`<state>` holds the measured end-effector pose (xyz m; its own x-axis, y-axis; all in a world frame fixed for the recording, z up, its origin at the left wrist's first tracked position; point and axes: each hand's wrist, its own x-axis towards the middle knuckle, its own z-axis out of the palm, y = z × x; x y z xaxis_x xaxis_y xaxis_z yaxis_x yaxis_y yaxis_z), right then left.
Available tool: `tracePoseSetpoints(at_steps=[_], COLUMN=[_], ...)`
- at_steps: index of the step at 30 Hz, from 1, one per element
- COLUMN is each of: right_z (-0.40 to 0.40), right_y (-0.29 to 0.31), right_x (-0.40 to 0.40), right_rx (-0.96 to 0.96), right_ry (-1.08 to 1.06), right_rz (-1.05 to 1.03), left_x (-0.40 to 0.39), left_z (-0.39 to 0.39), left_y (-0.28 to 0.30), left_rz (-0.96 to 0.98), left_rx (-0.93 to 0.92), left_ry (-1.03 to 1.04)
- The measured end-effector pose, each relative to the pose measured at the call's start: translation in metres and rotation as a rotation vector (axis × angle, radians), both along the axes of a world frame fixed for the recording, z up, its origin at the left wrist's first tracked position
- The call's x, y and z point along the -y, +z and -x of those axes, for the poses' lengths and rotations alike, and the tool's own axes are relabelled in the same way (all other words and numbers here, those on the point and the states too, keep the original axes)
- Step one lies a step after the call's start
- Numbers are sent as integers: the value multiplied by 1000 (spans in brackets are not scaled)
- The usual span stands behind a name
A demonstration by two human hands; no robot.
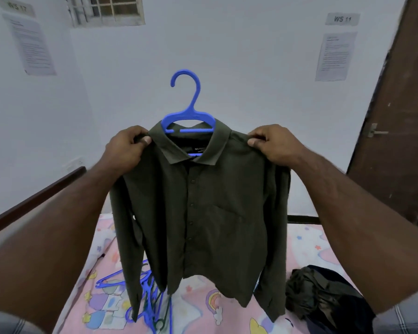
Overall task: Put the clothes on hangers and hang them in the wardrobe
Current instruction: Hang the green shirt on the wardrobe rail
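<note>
Between my hands hangs a dark green shirt (200, 201) on a blue hanger (187, 109); left hand (127, 147) and right hand (273, 144) each pinch a shoulder, seemingly to square it.

Dark olive long-sleeve shirt (203, 208) hangs on a blue plastic hanger (187, 109), front side to camera, buttoned, collar folded down, sleeves hang straight at both sides. Hanger hook stands up above the collar, opening to the left. Shirt is held up in the air over the bed, its hem just above the spare hangers (152, 300), blue w/ a dark one, in a heap. More dark clothes (323, 292) lie crumpled at the right.
</note>
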<state>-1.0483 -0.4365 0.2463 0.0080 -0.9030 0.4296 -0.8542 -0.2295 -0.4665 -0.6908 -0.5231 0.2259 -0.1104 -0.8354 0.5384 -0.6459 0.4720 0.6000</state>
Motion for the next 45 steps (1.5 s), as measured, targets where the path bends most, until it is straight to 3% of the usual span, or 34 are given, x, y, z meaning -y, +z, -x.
tracePoseSetpoints(at_steps=[7,13,17,25,30,35,40,45], right_z=[-14,-4,9,9,-11,-24,-47,-100], right_y=[1,8,5,-6,-10,-7,-26,-29], right_x=[6,3,3,-9,-21,-40,-51,-79], right_rx=[56,59,102,183,217,529,786,911], right_ry=[3,60,122,295,406,605,761,803], right_rz=[82,65,39,9,-28,-104,-383,-359], left_x=[-26,-65,-91,-162,-210,-256,-308,-381], left_z=[-43,-79,-74,-53,-48,-68,-92,-119], left_y=[-18,-52,-55,-56,-56,-55,-54,-56], left_rz=[-49,-202,-131,-72,-81,-34,17,70], left_rx=[-151,-299,-457,-515,-755,-1019,-1065,-1088], left_ry=[21,95,176,416,336,323,403,480])
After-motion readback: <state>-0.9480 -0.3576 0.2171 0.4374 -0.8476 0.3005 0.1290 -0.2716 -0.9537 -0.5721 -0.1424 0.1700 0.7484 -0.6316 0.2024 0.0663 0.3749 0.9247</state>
